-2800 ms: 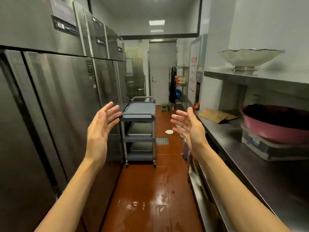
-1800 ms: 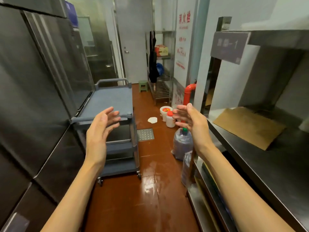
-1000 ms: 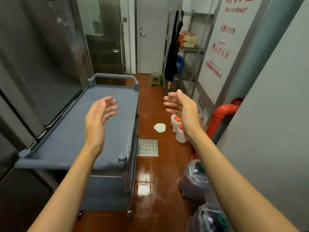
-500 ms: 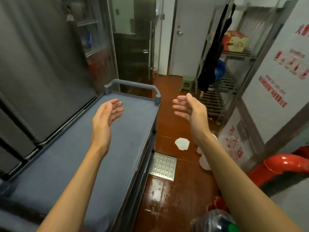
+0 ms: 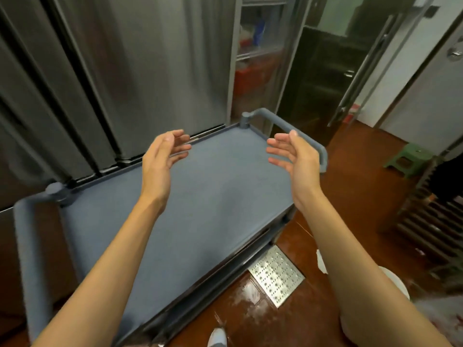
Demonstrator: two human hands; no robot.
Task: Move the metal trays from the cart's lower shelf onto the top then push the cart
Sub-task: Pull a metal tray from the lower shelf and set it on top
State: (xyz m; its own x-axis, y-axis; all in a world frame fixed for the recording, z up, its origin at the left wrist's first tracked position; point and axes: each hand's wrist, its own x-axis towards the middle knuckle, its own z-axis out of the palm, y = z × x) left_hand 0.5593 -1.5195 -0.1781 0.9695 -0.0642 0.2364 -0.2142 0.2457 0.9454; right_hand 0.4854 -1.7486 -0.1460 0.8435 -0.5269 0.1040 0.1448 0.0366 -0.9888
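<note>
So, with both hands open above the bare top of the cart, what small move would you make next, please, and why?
Probably bend and lower both hands past the cart's near long edge toward the shelf below. The left hand and right hand are open and hold nothing, the cart top carries no tray, and the lower shelves are hidden under it from this view.

Grey-blue cart (image 5: 195, 209) runs diagonally, 7 o'clock to 1 o'clock. Top shelf (image 5: 213, 196) flat, bare surface, raised rim. Tubular handle (image 5: 295, 131) at 1 o'clock end; second handle (image 5: 27, 246) at 8 o'clock end. Cart stands on wet red-brown tiled floor (image 5: 350, 196). Floor carries perforated metal drain cover (image 5: 276, 281) at 5 o'clock, green stool (image 5: 408, 159) at 3 o'clock.
</note>
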